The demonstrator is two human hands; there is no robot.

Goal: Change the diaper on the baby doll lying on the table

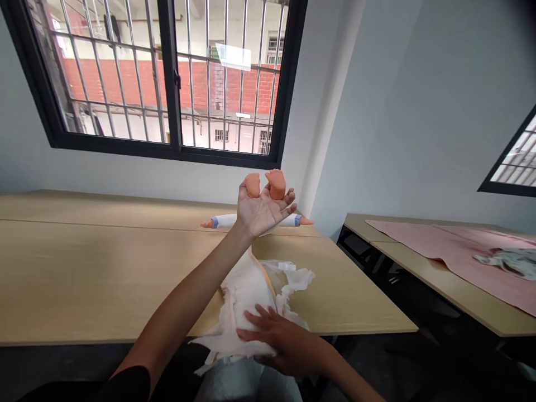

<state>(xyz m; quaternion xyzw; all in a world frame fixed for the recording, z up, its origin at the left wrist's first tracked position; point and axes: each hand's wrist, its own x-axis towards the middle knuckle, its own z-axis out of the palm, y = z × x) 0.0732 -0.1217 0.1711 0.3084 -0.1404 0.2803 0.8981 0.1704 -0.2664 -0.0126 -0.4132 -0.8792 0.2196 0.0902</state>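
The left hand is raised with the palm turned to the camera, and it holds two small feet of a doll, whose sleeved arms are spread to both sides behind it on the table. The right hand lies flat, fingers apart, on a white diaper-like piece with ragged edges, which reaches over the near table edge. To the right, a second table carries a pink cloth and a crumpled pale cloth. Behind is a barred window.
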